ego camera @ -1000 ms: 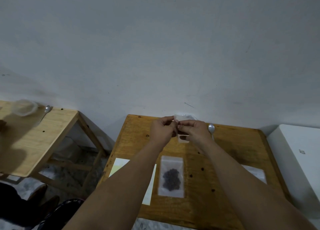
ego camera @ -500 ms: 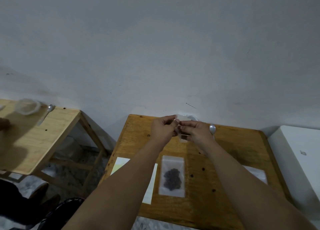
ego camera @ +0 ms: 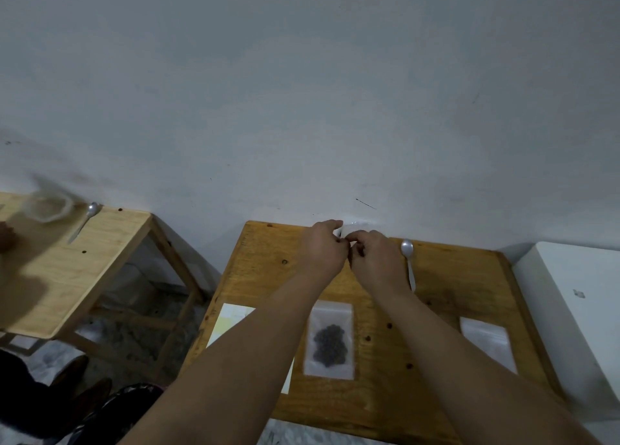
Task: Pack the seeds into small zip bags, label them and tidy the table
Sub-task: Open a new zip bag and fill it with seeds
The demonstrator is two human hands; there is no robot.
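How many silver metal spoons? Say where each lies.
2: left spoon on the pale wooden table; right spoon on the darker wooden table beside the right hand. More may be hidden.

Bare indoor workroom, plain grey wall [ego camera: 302,92] at 12 o'clock, small wooden table [ego camera: 453,277] at 6 o'clock, second table [ego camera: 100,260] at 9 o'clock, white cabinet [ego camera: 570,310] at 3 o'clock, speckled stone floor [ego camera: 134,337] at 8 o'clock.

1. Zip bags: three. A seed bag [ego camera: 328,339] with dark seeds lies at lower centre, an empty bag [ego camera: 488,342] at lower right, and a held bag [ego camera: 359,224] sits mid-frame, mostly hidden by fingers.
2. Hands: two, a left hand [ego camera: 323,246] and a right hand [ego camera: 375,260], both pinching the held bag.
3. Spoons: two, a centre spoon [ego camera: 408,260] right of centre and a left spoon [ego camera: 88,215] at far left.
4. Wooden tables: two, a centre table [ego camera: 453,277] and a left table [ego camera: 100,260].
5. Label sheet [ego camera: 231,320]: one, left of lower centre.
6. White box [ego camera: 577,327]: one, right edge.
7. Clear tub [ego camera: 47,206]: one, blurred, left edge.
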